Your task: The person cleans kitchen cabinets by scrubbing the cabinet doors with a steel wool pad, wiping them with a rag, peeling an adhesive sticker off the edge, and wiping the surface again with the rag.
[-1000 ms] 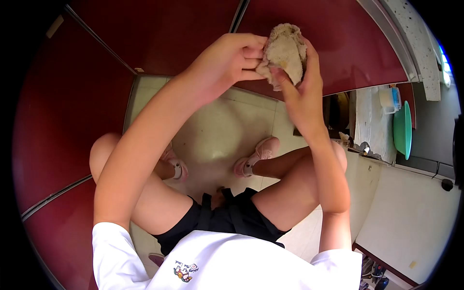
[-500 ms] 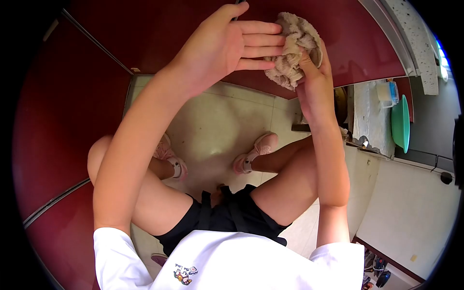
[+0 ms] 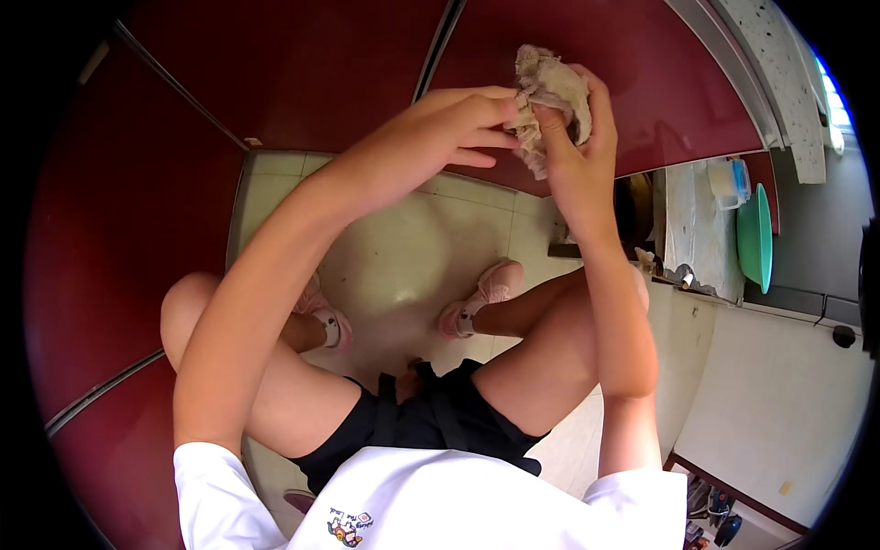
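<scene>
A crumpled beige cloth [image 3: 552,87] is bunched up in front of the dark red cabinet door [image 3: 660,92]. My right hand [image 3: 587,147] grips it from the right, thumb pressed into the folds and fingers wrapped around the far side. My left hand [image 3: 472,124] reaches in from the left with its fingers apart. Its fingertips lie at the cloth's left edge; whether they press on it I cannot tell.
I squat on a pale tiled floor [image 3: 394,247] between red cabinet panels [image 3: 119,202]. At right, a low shelf [image 3: 692,215] has a clear container with a blue lid [image 3: 731,183] and a green basin [image 3: 755,240]. A speckled countertop edge [image 3: 779,64] juts out above.
My left hand has turned from a flat, palm-showing pose, its fingers now curved a little by the cloth. My right hand and the cloth have shifted slightly left, and the cloth is folded differently.
</scene>
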Action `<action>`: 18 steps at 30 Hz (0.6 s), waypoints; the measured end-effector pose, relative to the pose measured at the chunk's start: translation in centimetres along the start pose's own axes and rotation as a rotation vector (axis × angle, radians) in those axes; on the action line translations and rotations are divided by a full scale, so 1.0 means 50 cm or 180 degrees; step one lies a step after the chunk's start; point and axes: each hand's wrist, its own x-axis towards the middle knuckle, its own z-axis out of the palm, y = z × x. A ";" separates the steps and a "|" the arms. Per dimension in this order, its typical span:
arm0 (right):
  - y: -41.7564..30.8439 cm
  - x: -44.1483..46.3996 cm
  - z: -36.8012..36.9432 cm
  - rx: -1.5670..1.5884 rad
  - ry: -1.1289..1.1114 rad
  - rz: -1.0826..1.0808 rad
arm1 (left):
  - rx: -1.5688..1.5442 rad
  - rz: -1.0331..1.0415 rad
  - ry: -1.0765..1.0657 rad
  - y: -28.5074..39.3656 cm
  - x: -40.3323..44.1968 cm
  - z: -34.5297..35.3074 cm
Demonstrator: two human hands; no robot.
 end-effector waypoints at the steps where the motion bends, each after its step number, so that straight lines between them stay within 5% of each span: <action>1: -0.002 0.002 -0.003 0.0004 -0.0017 -0.0007 | -0.0365 0.0071 0.0129 -0.007 0.006 -0.003; 3: -0.007 0.011 -0.013 -0.1529 0.0421 -0.1623 | 0.0306 0.0233 0.0290 0.003 0.017 -0.013; 5: -0.021 0.031 -0.013 -0.1531 0.0532 -0.1943 | 0.0957 0.0428 0.0509 0.030 0.012 -0.021; 7: -0.051 0.052 -0.010 -0.2440 0.1281 -0.2614 | 0.3217 0.0440 0.1648 0.060 0.005 -0.028; 8: -0.064 0.066 -0.006 -0.2466 0.1241 -0.2741 | 0.3506 0.1380 0.2144 0.032 0.021 -0.065; 12: -0.043 0.117 0.067 -0.2986 0.0905 -0.3037 | 0.3197 0.0122 0.2232 0.144 -0.035 -0.070; 15: 0.057 0.131 0.116 -0.3262 0.0889 -0.3331 | 0.3325 0.0973 0.2740 0.099 -0.015 -0.110; 18: 0.120 0.128 0.135 -0.3154 0.0959 -0.3402 | 0.3286 0.0979 0.2636 0.104 -0.009 -0.097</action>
